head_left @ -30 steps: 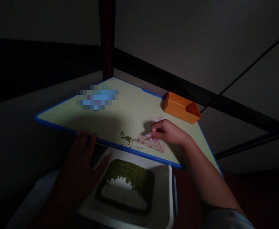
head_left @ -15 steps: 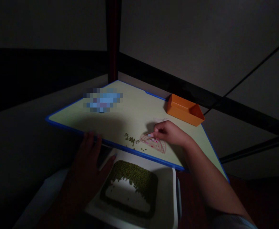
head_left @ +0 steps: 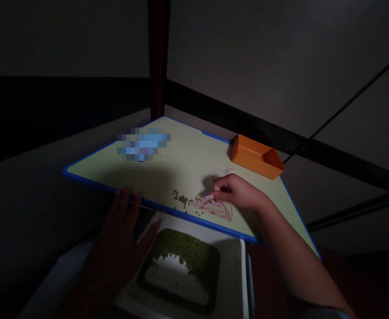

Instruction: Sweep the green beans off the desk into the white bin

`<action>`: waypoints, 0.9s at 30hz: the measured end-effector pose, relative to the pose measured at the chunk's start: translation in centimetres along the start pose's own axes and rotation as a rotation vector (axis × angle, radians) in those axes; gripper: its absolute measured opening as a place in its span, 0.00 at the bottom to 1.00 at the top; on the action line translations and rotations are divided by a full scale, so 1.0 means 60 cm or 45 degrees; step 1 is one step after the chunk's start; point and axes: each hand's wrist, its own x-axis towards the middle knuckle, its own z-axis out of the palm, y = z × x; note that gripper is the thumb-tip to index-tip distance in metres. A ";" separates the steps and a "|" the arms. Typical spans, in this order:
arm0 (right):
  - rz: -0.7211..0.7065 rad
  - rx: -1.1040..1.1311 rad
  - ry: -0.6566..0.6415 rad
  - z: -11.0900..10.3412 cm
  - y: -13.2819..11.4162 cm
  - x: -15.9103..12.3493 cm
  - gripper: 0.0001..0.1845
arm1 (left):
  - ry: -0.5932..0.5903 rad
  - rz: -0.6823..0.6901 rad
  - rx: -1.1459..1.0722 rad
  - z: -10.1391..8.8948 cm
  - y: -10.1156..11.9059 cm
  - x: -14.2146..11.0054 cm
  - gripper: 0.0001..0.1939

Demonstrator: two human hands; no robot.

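My right hand (head_left: 231, 189) is closed in a pinch at the upper edge of a pink, see-through protractor (head_left: 218, 211) with coloured prints. The protractor lies over the pale board (head_left: 177, 166) with the blue rim, and the fingers cover part of it. Just left of it, small green beans (head_left: 181, 199) are scattered, a few of them near the board's front rim. In shadow, my left hand (head_left: 123, 221) has its fingers spread at the front rim, the thumb over a white tub (head_left: 237, 270). Green beans (head_left: 189, 248) lie in that tub, below the board.
An orange open box (head_left: 257, 162) stands at the board's back right. A blurred-out blue item (head_left: 144, 145) lies at the back left. Another faint patterned piece (head_left: 226, 171) shows behind my right hand. Walls and a dark red post (head_left: 159, 57) rise behind the board.
The whole view has shifted slightly, so everything sits a little lower. My right hand stays pinched at the protractor, close to the same spot. My left hand keeps its place at the rim.
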 end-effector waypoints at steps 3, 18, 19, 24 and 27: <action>0.005 0.004 -0.010 0.001 0.001 0.000 0.18 | 0.040 0.023 -0.013 0.004 -0.002 -0.002 0.39; 0.044 0.005 0.028 0.021 -0.017 0.021 0.18 | 0.031 0.014 0.013 0.002 0.003 0.001 0.42; 0.049 -0.001 0.033 0.021 -0.017 0.022 0.18 | 0.031 0.014 0.010 0.002 0.003 0.000 0.42; 0.064 -0.020 0.069 0.021 -0.017 0.023 0.18 | 0.015 -0.020 -0.008 0.006 0.000 -0.002 0.41; 0.086 -0.028 0.093 0.021 -0.017 0.023 0.18 | 0.018 -0.025 -0.020 0.008 0.000 -0.001 0.40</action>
